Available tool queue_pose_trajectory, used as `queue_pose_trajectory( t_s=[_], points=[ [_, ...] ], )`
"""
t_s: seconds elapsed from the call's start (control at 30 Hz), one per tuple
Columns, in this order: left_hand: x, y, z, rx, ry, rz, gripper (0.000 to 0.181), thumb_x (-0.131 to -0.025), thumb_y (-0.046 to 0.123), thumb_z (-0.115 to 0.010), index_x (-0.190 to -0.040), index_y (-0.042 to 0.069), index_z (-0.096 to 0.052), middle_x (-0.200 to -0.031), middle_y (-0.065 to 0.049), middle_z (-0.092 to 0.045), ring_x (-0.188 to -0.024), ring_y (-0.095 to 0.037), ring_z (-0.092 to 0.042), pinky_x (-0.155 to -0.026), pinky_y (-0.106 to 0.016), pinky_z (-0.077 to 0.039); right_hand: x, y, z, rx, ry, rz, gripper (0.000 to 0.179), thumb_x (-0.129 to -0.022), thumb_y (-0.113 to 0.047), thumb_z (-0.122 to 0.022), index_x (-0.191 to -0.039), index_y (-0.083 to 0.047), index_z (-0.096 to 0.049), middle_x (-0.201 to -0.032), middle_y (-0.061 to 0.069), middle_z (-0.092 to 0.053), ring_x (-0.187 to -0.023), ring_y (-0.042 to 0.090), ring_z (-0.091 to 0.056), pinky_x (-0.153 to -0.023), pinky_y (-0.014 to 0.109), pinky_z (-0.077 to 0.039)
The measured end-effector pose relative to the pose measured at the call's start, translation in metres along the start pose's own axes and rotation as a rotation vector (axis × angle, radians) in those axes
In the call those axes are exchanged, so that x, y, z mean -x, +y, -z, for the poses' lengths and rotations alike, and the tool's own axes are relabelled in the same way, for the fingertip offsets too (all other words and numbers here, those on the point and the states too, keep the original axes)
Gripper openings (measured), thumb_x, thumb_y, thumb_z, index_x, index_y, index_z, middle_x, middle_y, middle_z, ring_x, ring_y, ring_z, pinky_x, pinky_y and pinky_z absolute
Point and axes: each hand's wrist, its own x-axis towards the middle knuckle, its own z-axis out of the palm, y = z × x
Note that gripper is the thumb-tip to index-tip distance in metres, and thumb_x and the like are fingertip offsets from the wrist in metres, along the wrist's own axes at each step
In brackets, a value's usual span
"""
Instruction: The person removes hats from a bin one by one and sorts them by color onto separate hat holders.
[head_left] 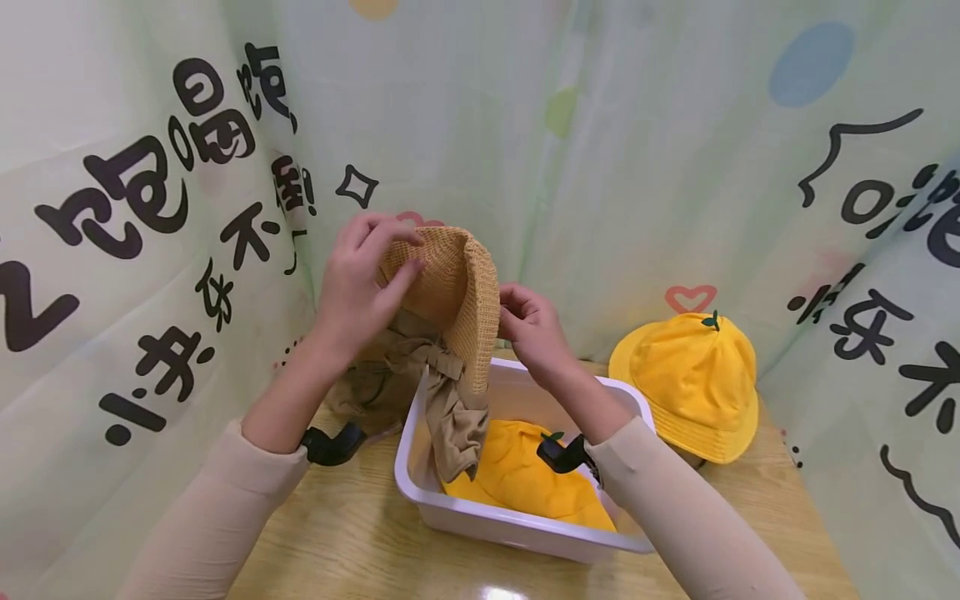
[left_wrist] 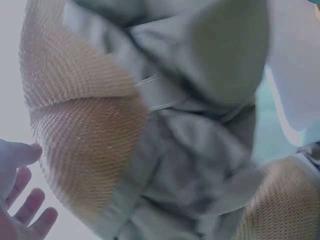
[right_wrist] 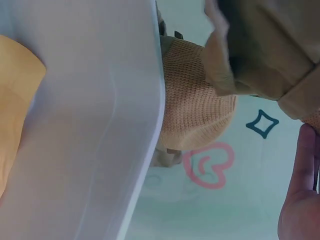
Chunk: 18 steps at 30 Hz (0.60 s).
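Note:
A woven straw sun hat [head_left: 480, 317] with khaki fabric and a bow hangs over the left part of a white plastic bin [head_left: 517, 533]. My right hand [head_left: 536, 333] pinches its edge from the right. At the upper left of the hat is my left hand [head_left: 371, 271], its fingers spread; in the left wrist view the fingertips [left_wrist: 37, 152] come right at the woven edge. Inside the bin lies a yellow bucket hat [head_left: 525, 475] with a small green sprout. Khaki fabric covers much of the straw hat in the right wrist view.
Another yellow hat [head_left: 697, 375] with a sprout sits behind the bin at the right. A second straw hat [right_wrist: 197, 95] with khaki fabric stands beyond the bin's left side. Printed curtains [head_left: 637, 183] enclose the wooden table [head_left: 337, 533] at the back and sides.

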Motion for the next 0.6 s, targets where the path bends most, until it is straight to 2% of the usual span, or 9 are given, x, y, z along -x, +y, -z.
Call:
queue_pose_trajectory(
  t_s=[0.1, 0.2, 0.27, 0.33, 0.43, 0.6],
  points=[
    [0.008, 0.005, -0.001, 0.023, -0.027, 0.005, 0.019, -0.087, 0.006, -0.076, -0.103, 0.004, -0.067, -0.100, -0.011, -0.064, -0.095, -0.023, -0.060, -0.085, -0.037, -0.049, -0.001, -0.003, 0.002, -0.019, 0.024, 0.010, 0.013, -0.101, -0.010, -0.058, -0.108, -0.002, -0.065, -0.094, -0.002, -0.067, -0.088, 0.011, -0.065, -0.081, 0.028, -0.058],
    [0.016, 0.013, -0.004, 0.057, -0.110, 0.058, 0.020, -0.089, 0.013, -0.076, -0.105, 0.005, -0.067, -0.097, -0.006, -0.067, -0.084, -0.015, -0.063, -0.073, -0.031, -0.055, -0.002, -0.005, 0.003, -0.035, 0.056, 0.018, 0.010, -0.100, -0.009, -0.059, -0.105, -0.006, -0.066, -0.095, -0.001, -0.066, -0.089, 0.012, -0.064, -0.080, 0.028, -0.058],
    [0.019, 0.018, -0.008, 0.066, -0.177, 0.108, 0.021, -0.091, 0.019, -0.074, -0.107, 0.007, -0.068, -0.098, -0.003, -0.069, -0.082, -0.011, -0.063, -0.069, -0.029, -0.056, -0.003, -0.006, 0.003, -0.050, 0.075, 0.018, 0.009, -0.100, -0.009, -0.059, -0.105, -0.006, -0.066, -0.095, 0.000, -0.066, -0.088, 0.012, -0.065, -0.080, 0.028, -0.058],
    [0.021, 0.021, -0.012, 0.055, -0.242, 0.153, 0.023, -0.092, 0.024, -0.073, -0.110, 0.009, -0.069, -0.102, -0.002, -0.070, -0.085, -0.012, -0.063, -0.071, -0.030, -0.056, -0.003, -0.006, 0.002, -0.074, 0.086, 0.019, 0.010, -0.100, -0.008, -0.059, -0.106, -0.006, -0.066, -0.095, 0.001, -0.066, -0.088, 0.012, -0.066, -0.079, 0.028, -0.059],
    [0.023, 0.023, -0.019, 0.021, -0.320, 0.186, 0.029, -0.094, 0.026, -0.071, -0.117, 0.008, -0.068, -0.111, -0.004, -0.070, -0.095, -0.017, -0.064, -0.079, -0.033, -0.054, -0.002, -0.006, 0.000, -0.118, 0.086, 0.019, 0.009, -0.100, -0.007, -0.059, -0.104, -0.006, -0.067, -0.094, 0.002, -0.067, -0.088, 0.013, -0.067, -0.080, 0.030, -0.060],
    [0.024, 0.022, -0.025, -0.055, -0.467, 0.184, 0.038, -0.098, 0.021, -0.060, -0.134, 0.006, -0.061, -0.129, -0.010, -0.061, -0.113, -0.025, -0.061, -0.095, -0.042, -0.051, 0.001, -0.004, -0.002, -0.155, 0.084, 0.036, 0.008, -0.097, -0.008, -0.063, -0.101, -0.007, -0.069, -0.095, 0.002, -0.068, -0.089, 0.014, -0.068, -0.082, 0.036, -0.060]
  ],
)
